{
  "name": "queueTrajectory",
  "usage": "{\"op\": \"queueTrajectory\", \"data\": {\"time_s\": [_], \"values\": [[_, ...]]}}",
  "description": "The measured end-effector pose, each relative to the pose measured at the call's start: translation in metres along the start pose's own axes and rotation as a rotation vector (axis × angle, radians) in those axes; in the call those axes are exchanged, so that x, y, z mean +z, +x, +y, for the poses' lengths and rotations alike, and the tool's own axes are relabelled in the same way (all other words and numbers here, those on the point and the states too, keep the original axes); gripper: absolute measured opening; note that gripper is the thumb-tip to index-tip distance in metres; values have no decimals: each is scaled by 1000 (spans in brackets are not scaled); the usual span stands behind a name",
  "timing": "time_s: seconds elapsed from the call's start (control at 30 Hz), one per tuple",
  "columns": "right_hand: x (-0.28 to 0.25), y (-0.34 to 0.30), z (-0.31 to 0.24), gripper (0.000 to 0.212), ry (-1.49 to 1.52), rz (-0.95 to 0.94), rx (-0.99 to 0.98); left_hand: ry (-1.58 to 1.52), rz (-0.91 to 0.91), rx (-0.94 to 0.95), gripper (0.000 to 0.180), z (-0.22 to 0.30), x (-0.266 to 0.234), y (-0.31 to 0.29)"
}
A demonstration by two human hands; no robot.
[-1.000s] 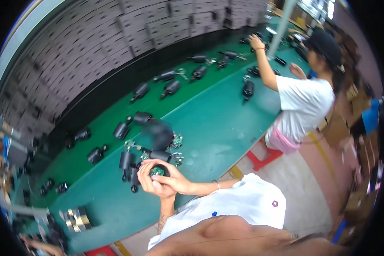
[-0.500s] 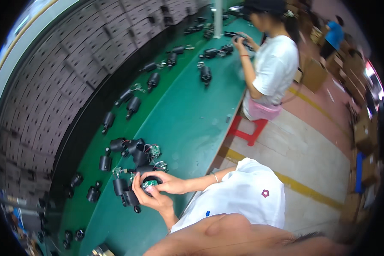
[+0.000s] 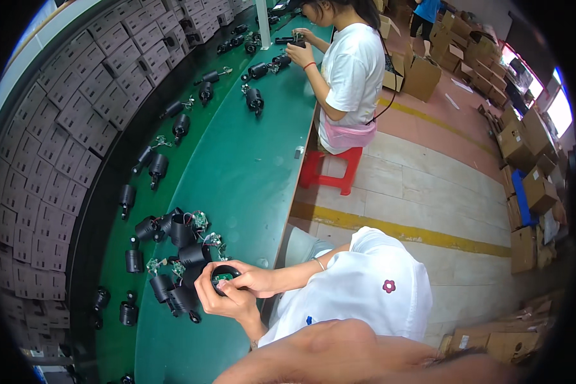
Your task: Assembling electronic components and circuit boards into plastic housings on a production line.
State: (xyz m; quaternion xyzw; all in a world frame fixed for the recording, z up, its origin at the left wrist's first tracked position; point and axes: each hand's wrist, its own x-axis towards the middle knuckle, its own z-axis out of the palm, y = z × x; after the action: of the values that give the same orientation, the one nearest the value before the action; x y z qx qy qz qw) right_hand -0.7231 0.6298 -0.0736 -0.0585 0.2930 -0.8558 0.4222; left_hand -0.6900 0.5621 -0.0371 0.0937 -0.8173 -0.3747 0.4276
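Both of my hands are closed around a black round housing (image 3: 225, 276) with a green circuit board inside its open end. My left hand (image 3: 221, 302) cups it from the left and below. My right hand (image 3: 255, 279), with a bracelet on its wrist, grips the upper and right side. Fingertips rest at the board inside the rim; the housing's underside is hidden by my hands. Right beside them on the green bench lies a cluster of black cylindrical housings (image 3: 193, 255), several with small green boards (image 3: 200, 221) and wires hanging out.
More black cylindrical units (image 3: 158, 168) lie along the far strip of the green bench (image 3: 237, 173). Grey boxes (image 3: 41, 182) are stacked behind it. Further up, a person in a white shirt (image 3: 355, 61) works by a red stool (image 3: 329, 171). Cardboard boxes (image 3: 518, 144) stand at the right.
The whole view has shifted, so bench and co-worker now appear further left and higher. My hands keep hold of the housing, in nearly the same grip.
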Motion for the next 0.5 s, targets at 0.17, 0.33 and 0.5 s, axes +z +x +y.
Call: {"op": "queueTrajectory", "data": {"time_s": [0.17,0.33,0.5], "values": [[-11,-2,11,52,-84,13,-83,-64,36,19,38,2,3,-8],[-4,-17,-12,53,-253,-55,-174,-61,95,22,41,10,10,-8],[-14,-24,-42,49,-379,-171,-260,-83,155,55,44,13,30,-9]]}}
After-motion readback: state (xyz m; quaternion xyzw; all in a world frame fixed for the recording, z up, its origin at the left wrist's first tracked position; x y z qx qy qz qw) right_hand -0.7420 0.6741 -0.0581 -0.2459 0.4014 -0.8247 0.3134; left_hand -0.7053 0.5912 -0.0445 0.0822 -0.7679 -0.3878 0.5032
